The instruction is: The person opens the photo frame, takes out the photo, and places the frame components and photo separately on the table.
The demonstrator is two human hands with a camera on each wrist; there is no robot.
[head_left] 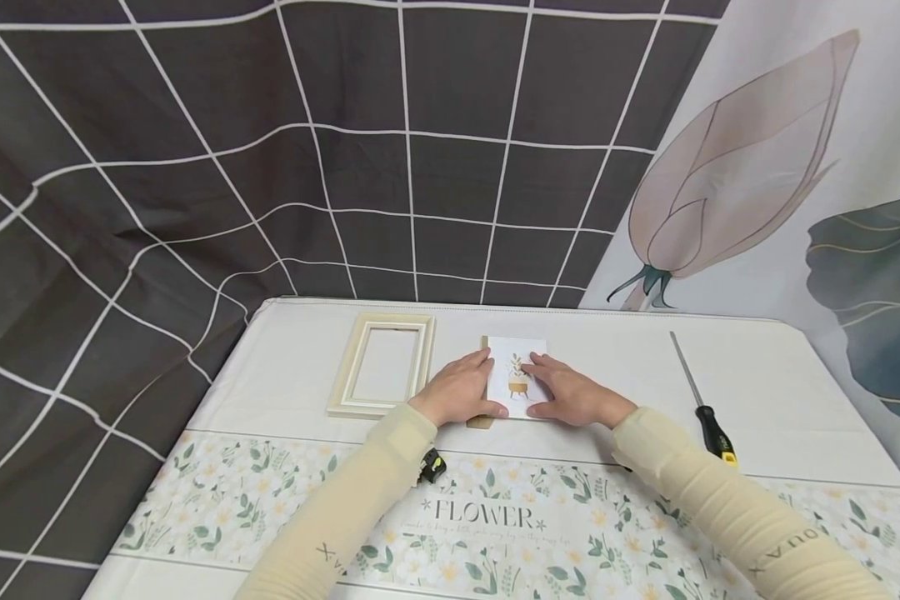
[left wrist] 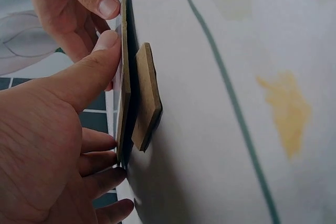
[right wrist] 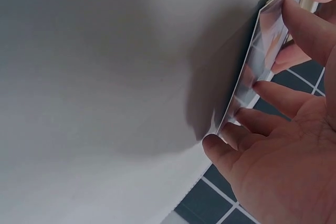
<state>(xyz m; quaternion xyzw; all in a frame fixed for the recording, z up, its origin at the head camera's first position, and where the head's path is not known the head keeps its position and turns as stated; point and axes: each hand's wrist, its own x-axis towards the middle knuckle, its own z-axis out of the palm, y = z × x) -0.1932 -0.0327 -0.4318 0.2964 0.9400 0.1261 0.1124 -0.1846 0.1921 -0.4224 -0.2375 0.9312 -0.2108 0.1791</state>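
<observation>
A white card (head_left: 517, 385) printed with a potted plant lies on a thin brown backing board (left wrist: 125, 85). A brown flap (left wrist: 147, 98) angles out beneath the board. My left hand (head_left: 461, 387) touches the left side of the stack, thumb near the front edge and fingers spread along it. My right hand (head_left: 576, 393) rests on the right side, its fingertips on the card's glossy face (right wrist: 257, 56). Left of the hands lies a cream picture frame (head_left: 345, 367), flat on the table. Whether a separate clear sheet covers the card, I cannot tell.
To the right, a screwdriver (head_left: 714, 429) with a black and yellow handle lies on the white table cover (head_left: 607, 333). Partly behind my left forearm is a small black object (head_left: 432, 465) with a yellow-green mark. A dark checked curtain (head_left: 450, 175) hangs behind the table.
</observation>
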